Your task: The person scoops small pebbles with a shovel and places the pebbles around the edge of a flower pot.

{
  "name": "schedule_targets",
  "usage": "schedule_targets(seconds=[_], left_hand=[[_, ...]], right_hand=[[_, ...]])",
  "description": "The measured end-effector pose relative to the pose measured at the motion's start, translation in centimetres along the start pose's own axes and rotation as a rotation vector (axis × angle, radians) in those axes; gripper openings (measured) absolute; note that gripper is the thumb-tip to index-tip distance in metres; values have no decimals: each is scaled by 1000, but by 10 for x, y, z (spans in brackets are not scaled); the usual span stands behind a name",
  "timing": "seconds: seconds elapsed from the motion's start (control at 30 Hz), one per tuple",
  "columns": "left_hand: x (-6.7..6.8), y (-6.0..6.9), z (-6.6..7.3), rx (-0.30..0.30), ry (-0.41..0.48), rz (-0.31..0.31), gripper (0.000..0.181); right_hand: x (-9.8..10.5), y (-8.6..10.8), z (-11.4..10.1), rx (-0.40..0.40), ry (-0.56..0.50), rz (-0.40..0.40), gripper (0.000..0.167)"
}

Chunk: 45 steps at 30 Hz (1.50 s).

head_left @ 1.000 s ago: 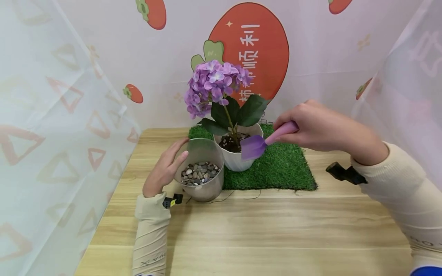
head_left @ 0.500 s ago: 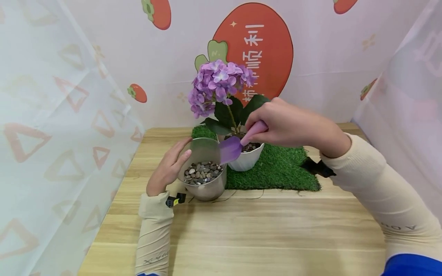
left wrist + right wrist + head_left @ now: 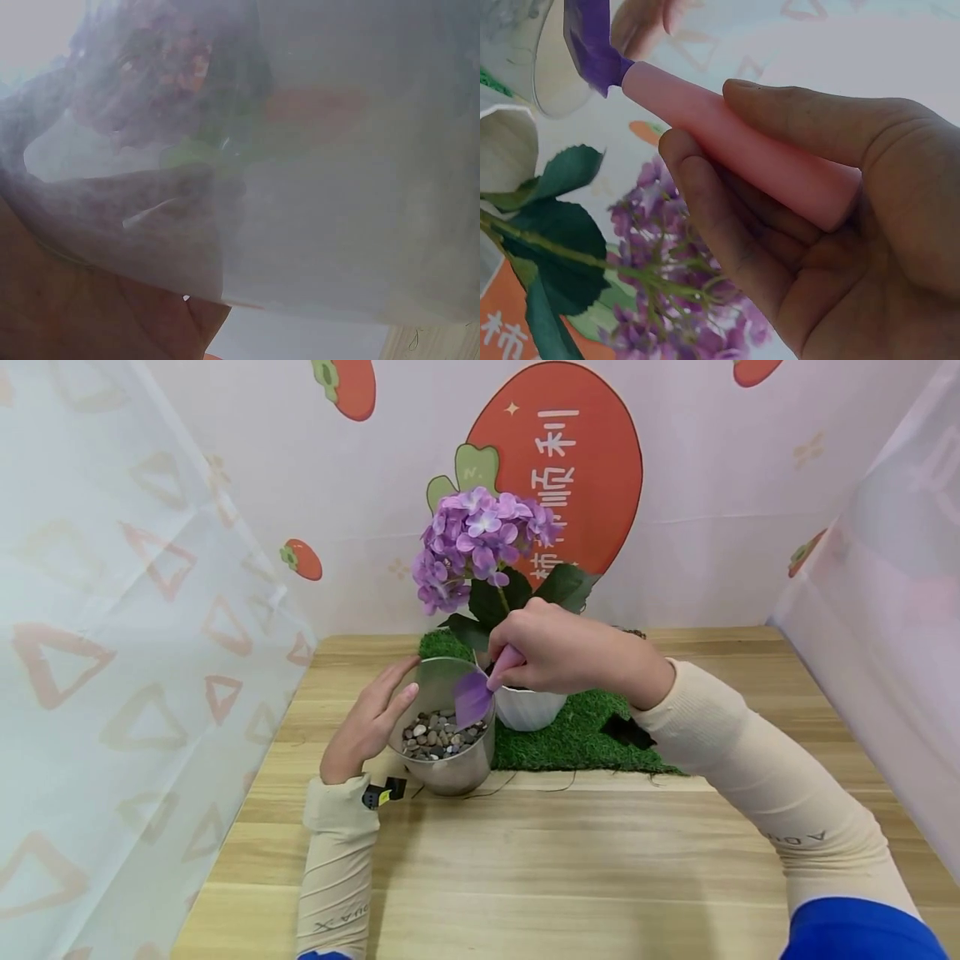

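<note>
1. Since the earlier frames, the small trowel with a purple scoop blade and a smooth pink handle [image 3: 472, 700] has travelled leftward from the white fluted pot [image 3: 531, 712] to the mouth of the clear round container [image 3: 453, 779]; the bare right hand [image 3: 551, 642] came with it.
2. From my head feed, the trowel's long axis slants from handle at upper right to blade at lower left, the tip aimed down at the grey and brown pebbles [image 3: 435, 737]. I can't tell whether the blade touches them.
3. The right hand's fingers curl around the handle, hiding most of it from above; my right wrist feed shows the grip better, but its top edge cuts off the blade.
4. The bare left hand [image 3: 369, 722] rests against the container's left side, fingers extended, not clenched. My left wrist feed is hazy through the container wall, so shapes beyond it are hard to make out.
5. Behind the right hand, the pot's soil is mostly covered; a purple hydrangea with dark green leaves [image 3: 483, 543] rises above, its lower stem hidden.
6. The pot stands on a green artificial-grass mat [image 3: 581, 739], partly blocked by the right arm, on the pale wooden table [image 3: 540, 868].
</note>
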State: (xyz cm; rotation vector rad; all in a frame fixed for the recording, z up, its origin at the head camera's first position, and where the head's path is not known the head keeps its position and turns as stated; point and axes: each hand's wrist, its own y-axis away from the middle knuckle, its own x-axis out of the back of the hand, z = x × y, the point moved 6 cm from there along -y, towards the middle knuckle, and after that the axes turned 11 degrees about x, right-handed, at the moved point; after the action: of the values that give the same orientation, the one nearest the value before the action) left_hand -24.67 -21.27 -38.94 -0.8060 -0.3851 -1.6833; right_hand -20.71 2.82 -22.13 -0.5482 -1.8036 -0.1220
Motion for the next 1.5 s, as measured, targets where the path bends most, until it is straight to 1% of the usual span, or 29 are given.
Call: schedule_targets(seconds=[0.27,0.47,0.7,0.93,1.23,1.4,1.5], left_hand=[[0,-1,1,-3,-9,-8,58],[0,-1,2,-2,-6,-13,58],[-2,-1,2,-4,-3,-13,58],[-4,-3,4,-8,6,-18,59],[-3,-2,3,13,16,-16,60],[-2,-1,3,12,15,-14,60],[-1,0,1,11,12,-8,59]], right_hand=[[-16,-10,10,-36,-28,-31,8],[-32,-19,16,-70,-15,-84,7],[-51,-31,17,-59,5,-129,6],[-62,-36,17,-41,-8,-129,14],[-74,-40,22,-61,-43,-139,20],[-77,-42,23,-55,-39,-125,20],[-79,-43,23,-63,-38,-131,21]])
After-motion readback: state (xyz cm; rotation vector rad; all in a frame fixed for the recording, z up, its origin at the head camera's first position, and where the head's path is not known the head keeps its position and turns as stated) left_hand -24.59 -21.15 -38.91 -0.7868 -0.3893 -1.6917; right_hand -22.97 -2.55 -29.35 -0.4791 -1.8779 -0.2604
